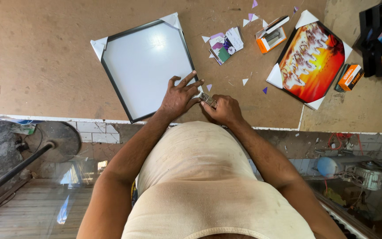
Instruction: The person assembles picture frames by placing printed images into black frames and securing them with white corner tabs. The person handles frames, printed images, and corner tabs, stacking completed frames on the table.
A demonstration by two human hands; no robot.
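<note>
Close below us, our left hand (180,96) spreads flat, pinning the black frame's (144,66) near corner on the workbench (45,53); our right hand (222,109) grips a small metal tool (208,100). We judge firm pressure and square alignment matter.

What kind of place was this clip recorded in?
Most likely a picture-framing workshop. On the brown board workbench lie a black frame with white corner protectors, a finished sunset picture likewise protected, and paper offcuts. The left hand steadies the frame; the right hand holds a small tool.
</note>
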